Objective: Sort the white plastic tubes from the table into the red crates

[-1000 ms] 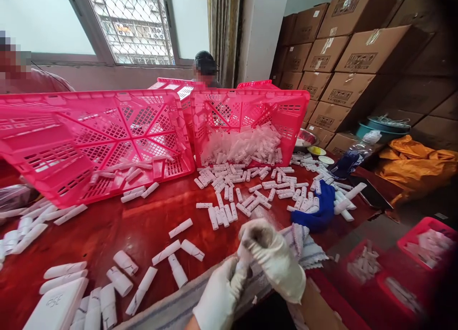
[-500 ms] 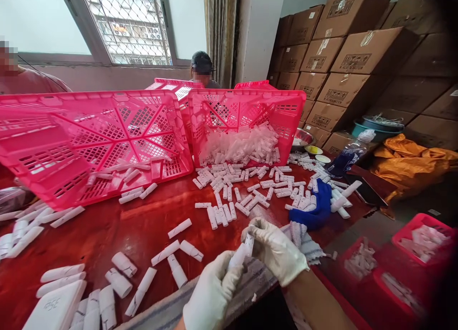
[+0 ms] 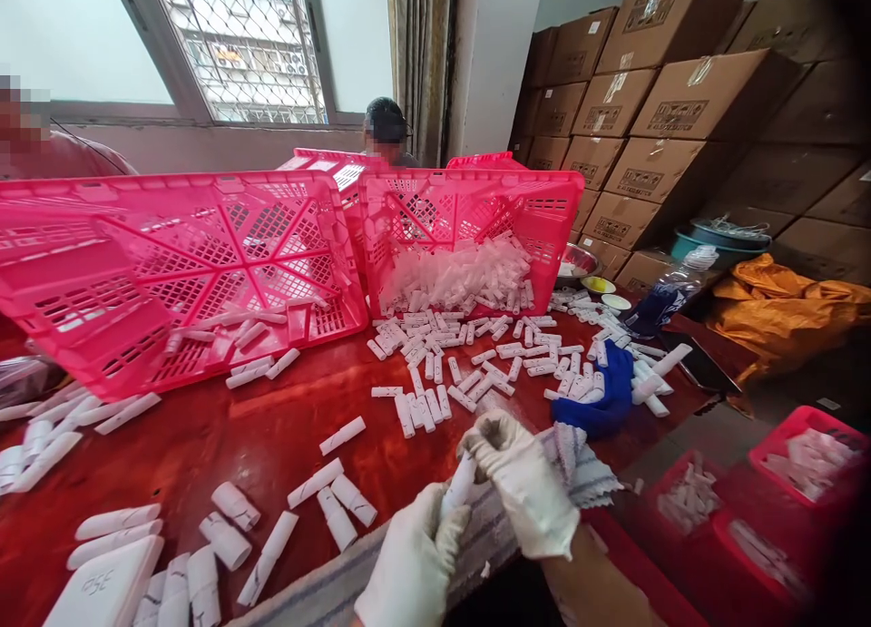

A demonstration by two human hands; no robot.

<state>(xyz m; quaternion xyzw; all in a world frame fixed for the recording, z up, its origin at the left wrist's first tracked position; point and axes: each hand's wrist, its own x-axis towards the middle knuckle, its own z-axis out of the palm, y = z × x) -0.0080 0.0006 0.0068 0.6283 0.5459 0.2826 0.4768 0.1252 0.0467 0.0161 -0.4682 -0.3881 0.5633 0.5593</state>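
In my gloved left hand (image 3: 416, 553) is a slim white tube (image 3: 460, 482), tilted upward, with the fingers closed around its lower part. My gloved right hand (image 3: 523, 486) pinches at the tube's upper end, where the fingertips hide what exactly they grip. Below both hands lies a striped towel (image 3: 381, 568) along the table's near edge. To the left on the red table (image 3: 272, 464) are loose white tubes (image 3: 336, 518) with thin dark marks. Beyond my hands, many shorter marked white tubes (image 3: 423, 409) spread out in front of a pink crate.
Two pink crates (image 3: 469, 181) (image 3: 204, 184) lie on their sides, with white pieces inside. A blue cloth (image 3: 616, 386), a bottle of dark liquid (image 3: 670, 291) and red bins (image 3: 809, 418) are at right. A white box (image 3: 105, 582) sits front left. Two people are behind the crates; cartons (image 3: 653, 110) are stacked right.
The marked end piece at my right fingertips is now covered by the fingers, and my right hand has turned slightly. A loose tube left of my hands has shifted nearer to its neighbour.
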